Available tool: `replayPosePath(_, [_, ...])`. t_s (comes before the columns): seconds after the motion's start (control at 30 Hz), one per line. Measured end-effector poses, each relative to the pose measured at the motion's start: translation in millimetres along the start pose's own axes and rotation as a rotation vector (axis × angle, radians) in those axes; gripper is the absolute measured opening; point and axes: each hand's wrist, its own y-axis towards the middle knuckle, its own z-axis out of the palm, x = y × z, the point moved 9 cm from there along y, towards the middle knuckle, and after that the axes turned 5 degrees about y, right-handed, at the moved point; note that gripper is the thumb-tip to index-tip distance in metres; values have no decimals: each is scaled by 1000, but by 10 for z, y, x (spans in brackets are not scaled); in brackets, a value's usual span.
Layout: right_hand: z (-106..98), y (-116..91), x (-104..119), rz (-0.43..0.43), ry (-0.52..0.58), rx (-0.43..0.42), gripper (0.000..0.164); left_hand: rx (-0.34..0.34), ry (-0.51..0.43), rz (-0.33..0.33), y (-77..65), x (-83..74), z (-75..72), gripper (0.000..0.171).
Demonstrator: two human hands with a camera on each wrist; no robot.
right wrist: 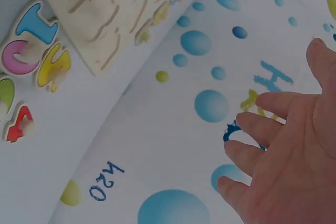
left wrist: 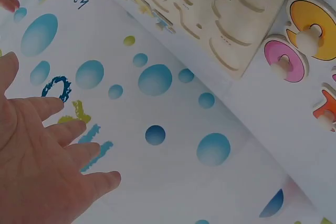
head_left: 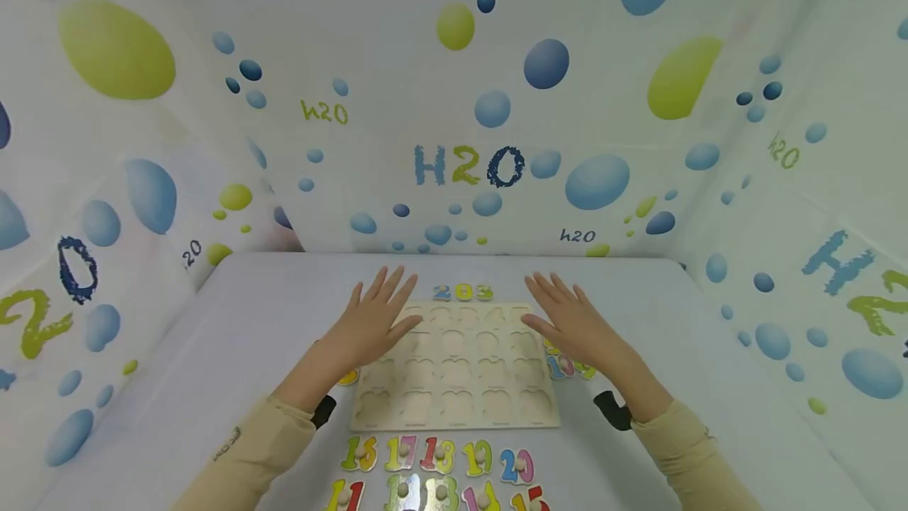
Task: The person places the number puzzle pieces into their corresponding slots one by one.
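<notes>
Both hands are raised over the two sides of a pale wooden number board with shaped recesses. My left hand is over the board's left edge, fingers straight and spread, holding nothing. My right hand mirrors it at the right edge, fingers extended and palm empty. Partly hidden beneath the right hand lie number pieces, among them a blue-and-pink 10. In the left wrist view, an orange piece and a pink piece, each with a round knob, lie beside the board. The right wrist view shows a red 4.
Several knobbed number pieces, such as 16 and 20, lie in rows before the board. A small row with a blue 2 and a 3 lies behind it. A patterned curtain surrounds the white table.
</notes>
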Motion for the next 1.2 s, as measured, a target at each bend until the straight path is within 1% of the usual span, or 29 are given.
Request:
replayPosePath(0.1, [-27, -114, -117, 24, 0, -23, 68, -15, -30, -17, -72, 54, -32, 67])
replayPosePath(0.23, [-41, -285, -257, 73, 23, -33, 67, -44, -82, -40, -198, 124, -84, 68])
replayPosePath(0.37, [-54, -460, -352, 118, 76, -51, 69, -84, -119, -83, -349, 218, -117, 70])
replayPosePath(0.47, [-29, -567, -406, 147, 124, -56, 69, -104, -175, -122, -480, 295, -106, 73])
replayPosePath(0.53, [18, -624, -444, 172, 161, -49, 70, -108, -229, -144, -559, 347, -68, 75])
replayPosePath(0.67, [135, -696, -482, 192, 247, -44, 68, -91, -349, -179, -670, 470, 104, 81])
replayPosePath(0.77, [254, -704, -519, 193, 276, -38, 68, -79, -422, -182, -726, 541, 247, 82])
replayPosePath(0.83, [340, -700, -544, 192, 283, -27, 68, -79, -454, -175, -762, 569, 313, 82])
replayPosePath(0.97, [500, -713, -578, 207, 301, 12, 72, -74, -485, -163, -824, 600, 401, 81])
replayPosePath(1.07, [583, -739, -574, 218, 334, 47, 73, -48, -488, -180, -864, 625, 448, 78])
replayPosePath(1.2, [695, -791, -542, 236, 378, 103, 74, -15, -452, -214, -920, 674, 475, 73])
